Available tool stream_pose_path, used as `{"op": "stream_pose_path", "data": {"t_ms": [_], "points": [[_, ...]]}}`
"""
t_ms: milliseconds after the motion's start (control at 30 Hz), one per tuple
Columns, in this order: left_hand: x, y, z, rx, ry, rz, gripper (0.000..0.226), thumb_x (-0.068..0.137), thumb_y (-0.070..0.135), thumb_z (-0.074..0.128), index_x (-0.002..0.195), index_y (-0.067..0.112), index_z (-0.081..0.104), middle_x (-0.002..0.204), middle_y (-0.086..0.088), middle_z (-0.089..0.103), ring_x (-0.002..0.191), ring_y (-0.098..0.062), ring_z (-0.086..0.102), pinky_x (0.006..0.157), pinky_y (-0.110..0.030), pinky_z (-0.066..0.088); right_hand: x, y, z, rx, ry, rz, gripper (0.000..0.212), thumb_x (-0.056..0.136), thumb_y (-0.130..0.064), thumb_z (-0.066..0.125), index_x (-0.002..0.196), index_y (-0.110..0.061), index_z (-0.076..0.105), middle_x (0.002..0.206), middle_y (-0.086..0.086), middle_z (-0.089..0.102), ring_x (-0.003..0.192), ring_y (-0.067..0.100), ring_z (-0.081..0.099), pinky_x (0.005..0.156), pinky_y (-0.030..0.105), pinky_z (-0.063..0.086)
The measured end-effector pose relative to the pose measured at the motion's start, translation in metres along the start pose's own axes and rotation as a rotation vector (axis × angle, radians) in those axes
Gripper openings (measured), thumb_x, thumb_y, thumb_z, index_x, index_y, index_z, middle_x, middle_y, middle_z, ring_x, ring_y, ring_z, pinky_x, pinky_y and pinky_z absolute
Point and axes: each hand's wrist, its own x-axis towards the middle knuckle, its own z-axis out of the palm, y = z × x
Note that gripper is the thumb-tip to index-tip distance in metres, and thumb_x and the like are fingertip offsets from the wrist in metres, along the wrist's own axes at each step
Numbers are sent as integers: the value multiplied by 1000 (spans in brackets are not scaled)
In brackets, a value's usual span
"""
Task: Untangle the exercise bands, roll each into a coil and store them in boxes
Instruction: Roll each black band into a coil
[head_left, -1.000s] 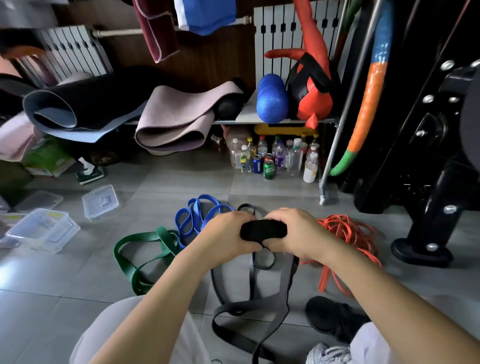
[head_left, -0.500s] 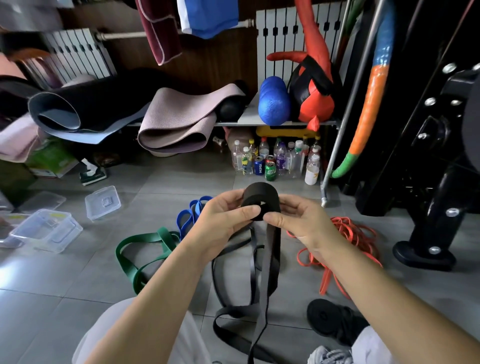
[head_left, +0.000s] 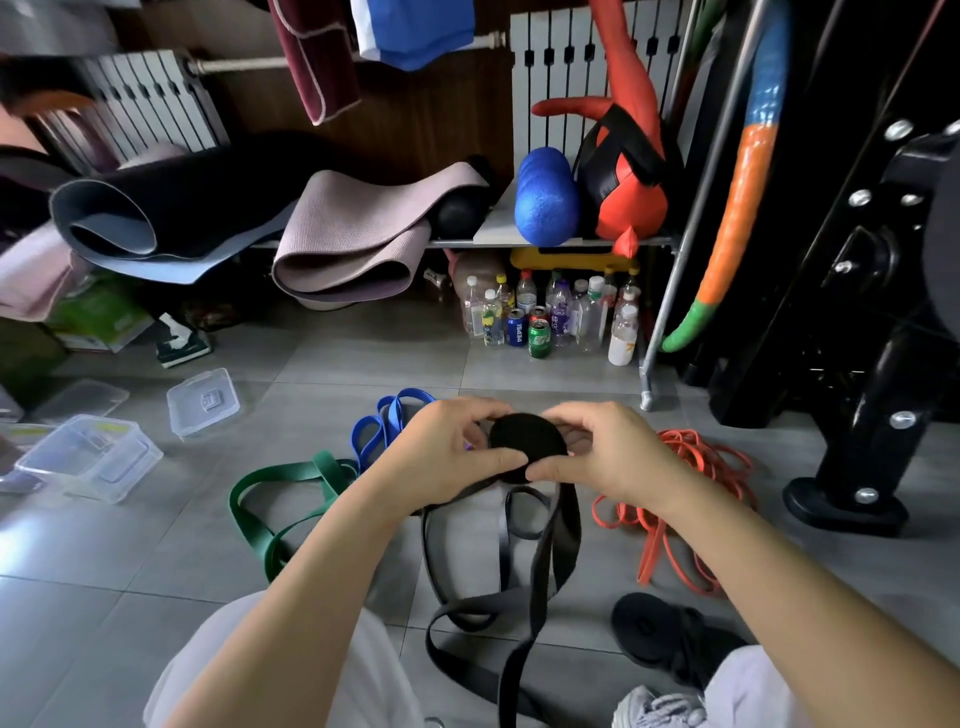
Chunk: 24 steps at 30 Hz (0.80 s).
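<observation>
Pinching the black coil (head_left: 527, 447) between them, left hand (head_left: 447, 460) and right hand (head_left: 610, 457) clamp its rim. Its loose tail (head_left: 569, 530) hangs down toward the floor (head_left: 363, 364), nearer the right hand.

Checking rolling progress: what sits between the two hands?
Head view: a black coil, pinched by the left hand and right hand, its tail hanging below.

Covered at both edges by left hand (head_left: 447, 460) and right hand (head_left: 610, 457): black band coil (head_left: 527, 441). Left of coil, part-hidden behind left hand: blue band (head_left: 387, 423). Below coil, cut off at bottom edge: loose black tail (head_left: 521, 662), grey sneaker (head_left: 654, 709). Beyond coil, labels mostly unreadable: bottles (head_left: 561, 312).
</observation>
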Motion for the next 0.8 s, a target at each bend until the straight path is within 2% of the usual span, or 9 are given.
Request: {"op": "stream_pose_path", "data": {"t_ms": [67, 167, 233, 333, 500, 567, 667, 733, 800], "points": [[1, -1, -4, -116, 50, -37, 35, 77, 22, 75, 97, 46, 58, 65, 27, 63, 63, 6, 59, 66, -13, 45, 1, 4, -4, 87, -20, 23, 41, 64, -22, 85, 99, -29, 66, 98, -8, 71, 96, 6, 65, 86, 27, 51], [-2, -2, -8, -327, 95, -56, 34, 79, 15, 73, 98, 41, 63, 75, 7, 72, 73, -10, 69, 74, -29, 54, 1, 7, -2, 232, -37, 28, 42, 63, -17, 84, 99, -28, 64, 103, -5, 70, 104, 9, 64, 92, 26, 49], [-4, 1, -9, -452, 104, -16, 31, 79, 17, 71, 105, 33, 64, 86, 1, 74, 81, -15, 70, 73, -24, 53, 1, 6, 3, 387, -10, 0, 45, 58, -18, 82, 98, -24, 64, 99, -2, 72, 99, 13, 66, 91, 25, 50], [-2, 2, -7, -717, 151, 18, 37, 76, 20, 65, 112, 16, 61, 97, 2, 73, 90, -15, 69, 71, -22, 52, 2, 3, 11, 588, 37, -39, 44, 57, -18, 76, 99, -26, 64, 93, -8, 73, 93, 6, 68, 81, 18, 51], [0, 3, 8, -1059, 151, -72, 44, 76, 15, 62, 119, 7, 56, 95, -1, 72, 79, -11, 67, 65, -20, 53, 6, -3, 8, 633, 178, -83, 34, 68, -4, 73, 95, -23, 66, 88, -11, 74, 89, 3, 68, 78, 15, 50], [0, 2, 7, -938, 136, -94, 38, 78, 17, 64, 115, 16, 57, 92, 6, 71, 73, -6, 64, 60, -18, 51, 7, -4, 2, 500, 181, -72, 34, 72, 1, 74, 92, -25, 65, 87, -9, 73, 87, 5, 68, 82, 15, 51], [0, -1, -3, -367, 198, -38, 46, 80, 20, 71, 117, 36, 50, 102, 24, 62, 68, 4, 57, 62, -12, 46, 10, -5, -6, 303, 125, -62, 34, 72, -4, 77, 94, -25, 64, 92, -5, 71, 88, 11, 68, 83, 19, 52], [3, 1, -11, 6, 181, 4, 61, 70, 41, 73, 124, 43, 45, 108, 27, 51, 72, 4, 53, 67, -8, 43, 12, -7, -8, 132, 78, -70, 34, 71, -10, 79, 96, -28, 64, 91, -5, 71, 87, 12, 68, 81, 26, 54], [8, 8, -15, 281, 57, 11, 61, 65, 52, 71, 121, 40, 51, 97, 25, 51, 72, 2, 50, 63, -10, 36, 13, -10, -7, 12, 41, -96, 30, 70, -15, 80, 94, -27, 66, 88, -4, 71, 84, 11, 67, 79, 31, 54]]}}
